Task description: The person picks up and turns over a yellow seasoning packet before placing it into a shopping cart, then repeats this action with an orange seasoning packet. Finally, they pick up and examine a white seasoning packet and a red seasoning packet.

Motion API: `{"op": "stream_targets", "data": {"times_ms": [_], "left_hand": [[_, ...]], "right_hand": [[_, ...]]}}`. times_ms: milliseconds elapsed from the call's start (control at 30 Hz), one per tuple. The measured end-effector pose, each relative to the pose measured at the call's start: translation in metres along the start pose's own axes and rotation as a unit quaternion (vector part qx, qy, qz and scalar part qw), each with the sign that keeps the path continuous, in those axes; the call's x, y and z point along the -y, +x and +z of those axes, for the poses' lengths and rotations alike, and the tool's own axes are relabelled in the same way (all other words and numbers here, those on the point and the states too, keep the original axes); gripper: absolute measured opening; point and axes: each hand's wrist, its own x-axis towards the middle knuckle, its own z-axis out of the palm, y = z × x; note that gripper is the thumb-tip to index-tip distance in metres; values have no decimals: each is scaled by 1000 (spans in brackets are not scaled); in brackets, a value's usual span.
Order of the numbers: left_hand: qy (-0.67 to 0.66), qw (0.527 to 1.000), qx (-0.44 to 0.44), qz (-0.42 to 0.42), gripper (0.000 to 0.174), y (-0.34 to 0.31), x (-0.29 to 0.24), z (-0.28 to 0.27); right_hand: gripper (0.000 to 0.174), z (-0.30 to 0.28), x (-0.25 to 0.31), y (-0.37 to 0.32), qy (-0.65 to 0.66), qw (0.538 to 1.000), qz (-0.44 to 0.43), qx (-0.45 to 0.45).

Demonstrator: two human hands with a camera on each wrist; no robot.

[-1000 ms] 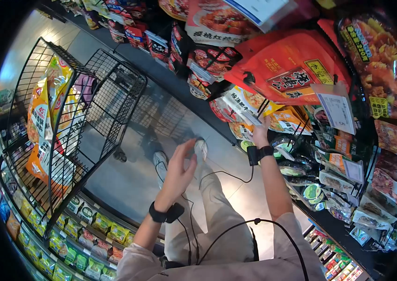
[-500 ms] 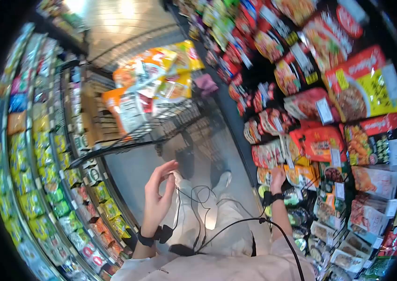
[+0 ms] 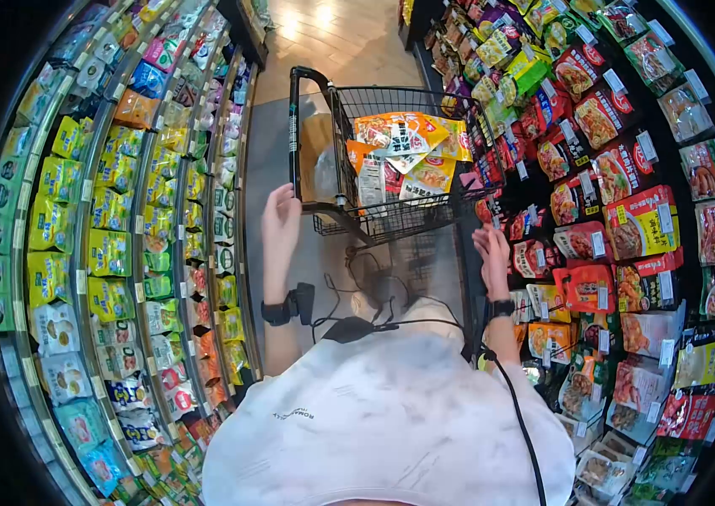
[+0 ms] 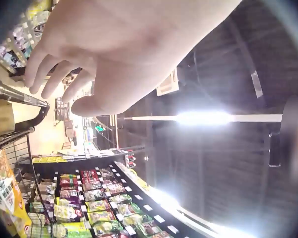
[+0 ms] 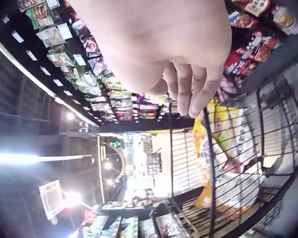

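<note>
Ahead of me stands a black wire shopping cart (image 3: 400, 211) holding several orange, yellow and white food packets (image 3: 408, 156). My left hand (image 3: 280, 232) is raised at the near left corner of the cart, fingertips close to its black handle bar (image 3: 294, 135). In the left wrist view the left hand (image 4: 124, 49) has loosely bent fingers with nothing in them, and the bar (image 4: 22, 96) lies just past them. My right hand (image 3: 492, 257) hangs between the cart and the right shelf. Its fingers (image 5: 184, 84) are relaxed and hold nothing.
Shelves of yellow and green packets (image 3: 109, 253) line the left side. On the right a dark rack carries red and black pouches (image 3: 585, 287) with price tags. Grey floor (image 3: 269, 110) runs between them. Black cables (image 3: 509, 405) hang across my shirt.
My right hand has come away from the packets on the right rack. My view has turned towards the cart, and my left hand has moved up to its handle.
</note>
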Motion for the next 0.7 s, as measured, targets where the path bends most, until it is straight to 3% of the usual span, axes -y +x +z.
{"op": "stream_targets", "data": {"times_ms": [100,233,333,433,533,567,700], "left_hand": [[20,999,-28,-28,34,17,24,-10],[12,999,-37,-37,35,37,35,-16],[-12,998,-58,-30,34,49,25,-12],[6,995,-99,-21,33,67,10,-10],[20,989,-142,-35,32,79,-13,-1],[9,989,-148,-22,33,84,-13,0],[12,983,-170,-73,34,102,-29,11]], "right_hand": [[27,35,25,32,73,997,26,24],[23,55,21,111,263,958,100,62],[27,70,2,194,283,945,156,50],[31,84,-31,282,330,913,238,5],[34,97,-64,333,307,892,293,-155],[33,96,-78,346,288,892,307,-165],[32,65,-161,400,185,924,335,-17]]}}
